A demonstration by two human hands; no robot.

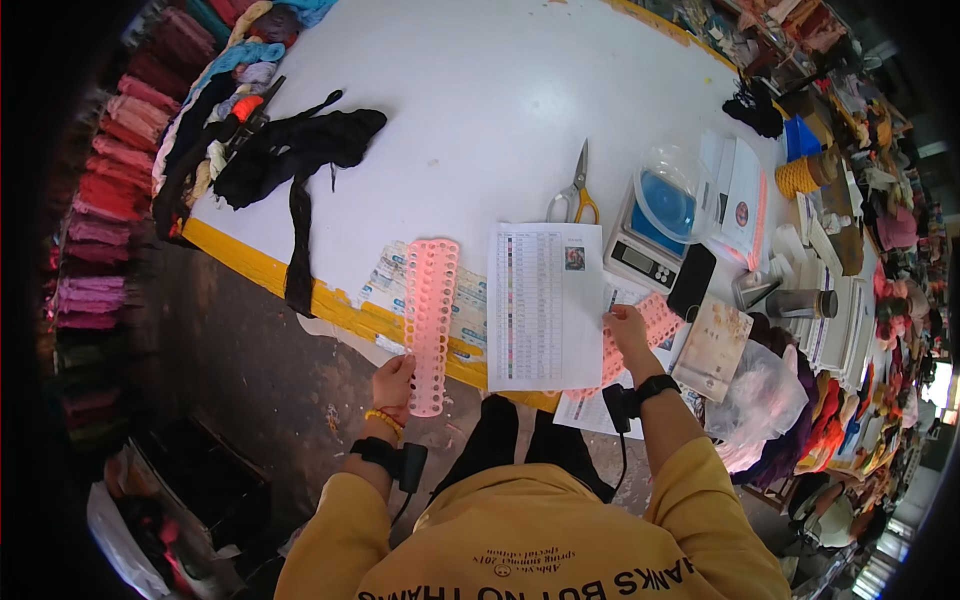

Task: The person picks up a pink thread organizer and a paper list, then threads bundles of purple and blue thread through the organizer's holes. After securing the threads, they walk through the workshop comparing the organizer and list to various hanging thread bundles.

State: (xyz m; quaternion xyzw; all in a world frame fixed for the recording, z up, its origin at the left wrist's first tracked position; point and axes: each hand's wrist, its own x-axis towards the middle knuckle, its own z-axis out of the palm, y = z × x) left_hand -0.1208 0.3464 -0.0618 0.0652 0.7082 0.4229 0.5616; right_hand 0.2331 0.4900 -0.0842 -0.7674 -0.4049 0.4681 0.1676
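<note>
Left grip (393, 382) pinches lower left edge of pink strip (431, 325): long, flat, rounded corners, rows of holes, running up from grip over surface (450, 150) edge. Printed sheet (545, 320) just left of right grip (627, 330), second pink strip (660, 320) beneath; can't tell which it pinches.

Soft glare on bright tabletop (450, 120); dimmer floor (225, 300); bent, black edges.
</note>
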